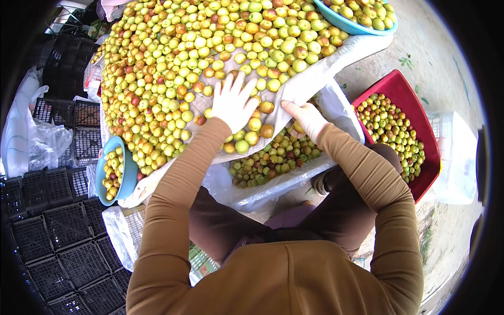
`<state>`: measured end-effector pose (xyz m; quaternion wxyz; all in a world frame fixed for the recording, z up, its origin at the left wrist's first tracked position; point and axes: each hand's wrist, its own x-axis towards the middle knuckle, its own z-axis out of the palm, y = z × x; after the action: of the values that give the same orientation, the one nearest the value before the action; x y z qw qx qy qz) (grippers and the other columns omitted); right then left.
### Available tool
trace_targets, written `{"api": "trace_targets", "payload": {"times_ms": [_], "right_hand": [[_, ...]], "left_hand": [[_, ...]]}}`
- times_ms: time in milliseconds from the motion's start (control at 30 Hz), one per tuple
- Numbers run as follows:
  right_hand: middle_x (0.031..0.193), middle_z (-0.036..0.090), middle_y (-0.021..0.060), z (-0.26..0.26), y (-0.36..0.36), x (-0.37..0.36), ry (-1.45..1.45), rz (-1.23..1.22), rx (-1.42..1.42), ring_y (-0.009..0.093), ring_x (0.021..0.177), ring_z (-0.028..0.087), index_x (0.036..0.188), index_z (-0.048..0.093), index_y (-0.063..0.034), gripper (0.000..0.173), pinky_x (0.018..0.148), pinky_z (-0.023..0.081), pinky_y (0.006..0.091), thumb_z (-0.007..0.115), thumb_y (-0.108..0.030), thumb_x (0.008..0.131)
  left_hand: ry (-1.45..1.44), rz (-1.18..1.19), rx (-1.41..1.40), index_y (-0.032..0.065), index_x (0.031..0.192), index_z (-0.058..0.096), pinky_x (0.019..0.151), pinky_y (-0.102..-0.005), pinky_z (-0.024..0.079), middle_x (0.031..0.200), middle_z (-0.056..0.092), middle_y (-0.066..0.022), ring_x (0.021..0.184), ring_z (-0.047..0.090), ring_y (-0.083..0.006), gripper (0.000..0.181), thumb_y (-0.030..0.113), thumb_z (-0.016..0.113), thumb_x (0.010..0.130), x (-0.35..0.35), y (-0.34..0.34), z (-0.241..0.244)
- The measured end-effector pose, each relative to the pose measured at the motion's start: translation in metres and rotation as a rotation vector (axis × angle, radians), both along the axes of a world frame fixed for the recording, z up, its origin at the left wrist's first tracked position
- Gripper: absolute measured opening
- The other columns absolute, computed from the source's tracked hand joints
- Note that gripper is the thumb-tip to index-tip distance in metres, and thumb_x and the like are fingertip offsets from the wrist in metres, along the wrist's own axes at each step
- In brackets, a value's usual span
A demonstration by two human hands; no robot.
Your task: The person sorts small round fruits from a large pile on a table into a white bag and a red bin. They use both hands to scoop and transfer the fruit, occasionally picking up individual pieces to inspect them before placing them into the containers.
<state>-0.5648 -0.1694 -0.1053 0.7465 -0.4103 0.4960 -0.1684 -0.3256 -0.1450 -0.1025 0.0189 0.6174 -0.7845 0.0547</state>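
Note:
A broad heap of green and reddish jujube fruits [157,78] covers a cloth-lined table. My left hand [234,102], fingers spread, rests palm down among the fruits on the bare patch of cloth. My right hand [307,118] is at the near edge of the pale cloth [299,88], thumb on top and fingers bent beneath; a fruit shows by the fingers, and whether they grip it or the cloth is unclear. Below the edge, between my knees, a crate lined with clear plastic [271,191] holds many more fruits [271,161], partly hidden by the cloth and my right hand.
A red tub [427,130] of fruits stands on the floor at right, beside a clear plastic bin [456,157]. Blue baskets of fruits sit at the table's far right [350,27] and near left [128,169]. Black plastic crates [67,224] and plastic bags [49,141] fill the left side.

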Motion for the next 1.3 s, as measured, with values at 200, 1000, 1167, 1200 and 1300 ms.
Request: {"api": "trace_targets", "payload": {"times_ms": [200, 1000, 1167, 1200, 1300], "right_hand": [[0.097, 0.066, 0.0080, 0.000, 0.002, -0.002, 0.010, 0.022, -0.065, 0.018, 0.073, 0.060, 0.113, 0.064, -0.0031, 0.059, 0.060, 0.052, 0.0340, 0.065, -0.055, 0.085], [0.078, 0.062, 0.0037, -0.010, 0.004, 0.001, -0.018, -0.014, -0.067, 0.014, 0.057, 0.054, 0.096, 0.066, -0.0081, 0.044, 0.048, 0.043, 0.0294, 0.063, -0.052, 0.089], [0.078, 0.061, 0.0048, 0.001, 0.007, 0.000, 0.000, 0.015, -0.058, 0.014, 0.056, 0.052, 0.097, 0.065, -0.0079, 0.044, 0.049, 0.045, 0.0292, 0.063, -0.051, 0.089], [0.078, 0.061, 0.0048, -0.001, 0.007, 0.000, -0.005, -0.005, -0.056, 0.014, 0.057, 0.052, 0.097, 0.065, -0.0079, 0.044, 0.050, 0.045, 0.0289, 0.063, -0.051, 0.089], [0.080, 0.062, 0.0048, -0.008, 0.006, 0.003, -0.015, -0.025, -0.049, 0.014, 0.058, 0.052, 0.099, 0.065, -0.0079, 0.045, 0.051, 0.046, 0.0285, 0.063, -0.052, 0.089]], "left_hand": [[0.081, -0.075, 0.075, 0.0127, 0.144, 0.043, 0.115, -0.0565, 0.020, 0.153, 0.032, -0.0202, 0.142, 0.026, -0.0424, 0.057, 0.037, 0.051, 0.093, -0.027, 0.065, 0.015], [-0.108, 0.299, -0.045, 0.0270, 0.148, 0.039, 0.110, -0.0635, 0.024, 0.156, 0.031, -0.0157, 0.140, 0.029, -0.0421, 0.053, 0.043, 0.041, 0.098, 0.058, 0.077, -0.018], [-0.012, 0.230, -0.037, 0.0195, 0.148, 0.039, 0.112, -0.0640, 0.018, 0.155, 0.032, -0.0162, 0.141, 0.029, -0.0398, 0.057, 0.042, 0.045, 0.096, 0.044, 0.112, -0.012], [0.035, 0.233, -0.013, 0.0169, 0.149, 0.038, 0.113, -0.0646, 0.013, 0.154, 0.033, -0.0169, 0.142, 0.029, -0.0391, 0.059, 0.042, 0.045, 0.096, 0.039, 0.118, -0.010], [0.119, 0.195, 0.058, 0.0173, 0.149, 0.036, 0.113, -0.0654, 0.011, 0.155, 0.033, -0.0164, 0.142, 0.030, -0.0389, 0.060, 0.042, 0.045, 0.095, 0.027, 0.136, -0.004]]}}
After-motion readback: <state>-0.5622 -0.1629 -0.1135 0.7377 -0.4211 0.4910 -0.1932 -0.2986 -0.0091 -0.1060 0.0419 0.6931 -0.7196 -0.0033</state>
